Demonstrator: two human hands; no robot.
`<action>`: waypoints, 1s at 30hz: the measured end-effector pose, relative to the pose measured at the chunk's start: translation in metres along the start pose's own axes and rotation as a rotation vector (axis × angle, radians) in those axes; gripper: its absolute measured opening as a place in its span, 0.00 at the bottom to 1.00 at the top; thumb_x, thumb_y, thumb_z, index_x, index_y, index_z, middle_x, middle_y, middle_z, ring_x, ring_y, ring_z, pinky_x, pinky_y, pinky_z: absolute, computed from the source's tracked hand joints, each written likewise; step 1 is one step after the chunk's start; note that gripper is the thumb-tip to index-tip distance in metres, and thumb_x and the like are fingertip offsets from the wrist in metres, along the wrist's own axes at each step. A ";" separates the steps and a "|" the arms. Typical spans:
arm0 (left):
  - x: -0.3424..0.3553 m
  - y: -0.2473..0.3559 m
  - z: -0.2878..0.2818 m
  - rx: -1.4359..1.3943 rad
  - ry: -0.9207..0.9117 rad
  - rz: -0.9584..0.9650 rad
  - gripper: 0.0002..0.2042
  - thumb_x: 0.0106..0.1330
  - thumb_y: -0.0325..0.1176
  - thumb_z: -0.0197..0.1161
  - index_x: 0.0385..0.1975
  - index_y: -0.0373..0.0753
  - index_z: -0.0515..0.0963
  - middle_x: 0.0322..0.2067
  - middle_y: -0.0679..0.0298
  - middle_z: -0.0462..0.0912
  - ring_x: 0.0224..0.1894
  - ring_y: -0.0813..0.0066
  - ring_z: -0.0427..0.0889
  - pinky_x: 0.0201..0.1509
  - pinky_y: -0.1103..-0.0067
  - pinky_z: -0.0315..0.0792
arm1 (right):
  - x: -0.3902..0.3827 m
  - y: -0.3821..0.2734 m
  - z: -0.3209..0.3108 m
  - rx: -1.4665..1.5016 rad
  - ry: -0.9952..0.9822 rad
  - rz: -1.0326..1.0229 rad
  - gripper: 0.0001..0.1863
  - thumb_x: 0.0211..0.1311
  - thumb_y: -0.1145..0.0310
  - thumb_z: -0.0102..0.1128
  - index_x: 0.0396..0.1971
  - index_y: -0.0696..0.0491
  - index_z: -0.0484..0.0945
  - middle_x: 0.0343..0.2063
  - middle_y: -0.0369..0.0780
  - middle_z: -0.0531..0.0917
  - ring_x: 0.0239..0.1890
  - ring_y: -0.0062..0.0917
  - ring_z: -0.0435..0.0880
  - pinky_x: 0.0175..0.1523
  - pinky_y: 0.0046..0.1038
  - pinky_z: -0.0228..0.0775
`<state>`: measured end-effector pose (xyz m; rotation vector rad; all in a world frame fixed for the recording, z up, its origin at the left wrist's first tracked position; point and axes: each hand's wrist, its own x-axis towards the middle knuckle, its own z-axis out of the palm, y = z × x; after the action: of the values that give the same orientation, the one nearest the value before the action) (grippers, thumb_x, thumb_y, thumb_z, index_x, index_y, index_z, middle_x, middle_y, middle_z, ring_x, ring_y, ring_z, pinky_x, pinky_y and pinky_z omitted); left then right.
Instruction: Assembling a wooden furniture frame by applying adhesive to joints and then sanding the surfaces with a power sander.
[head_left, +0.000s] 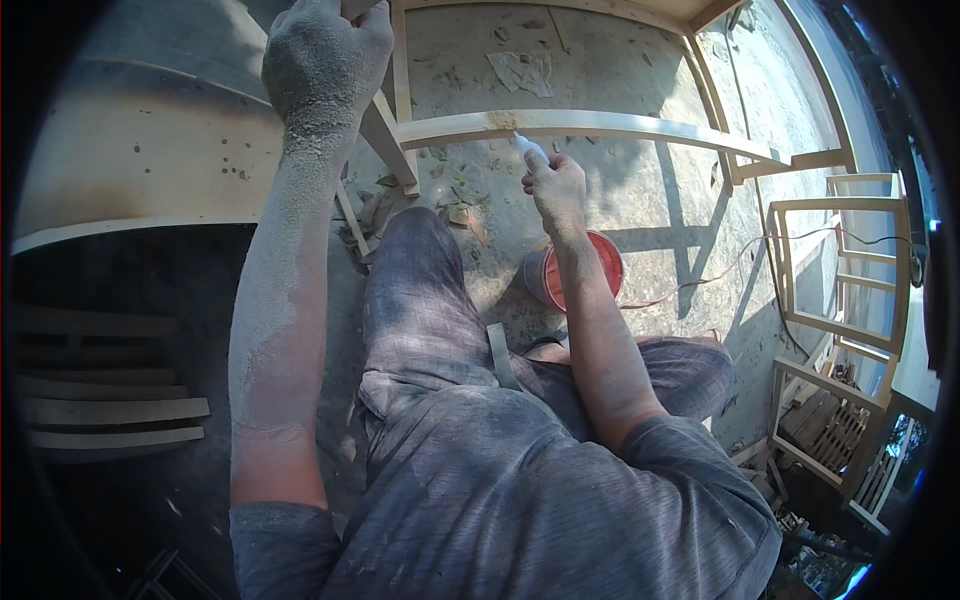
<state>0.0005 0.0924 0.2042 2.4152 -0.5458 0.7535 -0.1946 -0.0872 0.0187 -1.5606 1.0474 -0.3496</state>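
My left hand [328, 55], coated in pale dust, is closed on a piece of the wooden frame at the top left; what exactly its fingers grip is partly hidden. My right hand [555, 190] holds a small white bottle [529, 146], whose nozzle is at a rail [640, 130] of the wooden frame, by a patch of tan powder [503, 119] on it. Below my right forearm a red-rimmed bucket [605, 258] sits on the concrete floor [660, 280].
Several wooden frames [840, 320] stand along the right, with a cable [715, 279] running across the floor. A light board [140, 140] fills the upper left, above stacked curved wooden pieces [120, 408]. Dry leaves [465, 195] and scraps are scattered on the floor.
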 end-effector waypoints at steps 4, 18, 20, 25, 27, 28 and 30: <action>0.001 0.000 0.000 0.000 -0.022 -0.004 0.16 0.70 0.53 0.60 0.34 0.46 0.83 0.28 0.65 0.84 0.37 0.63 0.86 0.44 0.64 0.78 | -0.002 -0.001 -0.002 -0.002 -0.009 0.017 0.21 0.67 0.59 0.66 0.40 0.66 0.81 0.26 0.41 0.84 0.26 0.20 0.84 0.34 0.23 0.78; 0.001 0.001 0.001 -0.003 -0.013 0.008 0.15 0.70 0.52 0.60 0.34 0.47 0.83 0.28 0.65 0.84 0.37 0.63 0.86 0.44 0.64 0.79 | -0.002 -0.001 0.001 -0.035 -0.001 0.004 0.21 0.68 0.58 0.66 0.42 0.66 0.80 0.27 0.42 0.85 0.27 0.21 0.85 0.33 0.23 0.79; 0.001 0.000 0.001 -0.005 -0.001 0.016 0.15 0.70 0.52 0.60 0.34 0.47 0.83 0.28 0.65 0.84 0.37 0.63 0.86 0.44 0.64 0.79 | -0.001 -0.001 0.002 -0.031 0.004 0.007 0.21 0.68 0.58 0.67 0.41 0.65 0.80 0.27 0.42 0.85 0.27 0.20 0.85 0.33 0.23 0.79; 0.001 -0.002 0.001 0.010 0.008 0.027 0.15 0.70 0.51 0.61 0.34 0.47 0.83 0.28 0.65 0.84 0.37 0.63 0.86 0.44 0.64 0.78 | -0.007 -0.007 0.002 -0.018 0.005 0.009 0.20 0.68 0.58 0.67 0.40 0.65 0.80 0.27 0.41 0.85 0.26 0.20 0.85 0.33 0.23 0.78; 0.001 -0.003 -0.001 -0.014 -0.003 0.017 0.15 0.69 0.51 0.61 0.34 0.47 0.83 0.28 0.65 0.84 0.37 0.63 0.86 0.44 0.64 0.78 | -0.010 -0.010 0.003 -0.047 0.015 0.032 0.19 0.68 0.59 0.67 0.39 0.64 0.80 0.27 0.41 0.85 0.26 0.19 0.85 0.32 0.22 0.78; 0.001 -0.002 0.000 -0.016 -0.004 0.017 0.15 0.69 0.51 0.61 0.34 0.47 0.83 0.28 0.65 0.84 0.37 0.63 0.86 0.44 0.64 0.78 | -0.008 -0.008 0.003 -0.048 0.017 0.032 0.19 0.68 0.59 0.67 0.39 0.64 0.80 0.27 0.41 0.85 0.26 0.19 0.85 0.32 0.22 0.78; 0.000 -0.002 0.002 -0.017 0.000 0.024 0.15 0.69 0.52 0.61 0.34 0.47 0.83 0.29 0.65 0.84 0.38 0.63 0.86 0.44 0.64 0.79 | -0.004 -0.002 0.003 -0.042 0.025 0.019 0.19 0.68 0.59 0.68 0.39 0.64 0.80 0.26 0.40 0.85 0.26 0.19 0.84 0.32 0.22 0.78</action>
<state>0.0025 0.0928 0.2022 2.3971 -0.5805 0.7556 -0.1938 -0.0823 0.0211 -1.5865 1.0944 -0.3369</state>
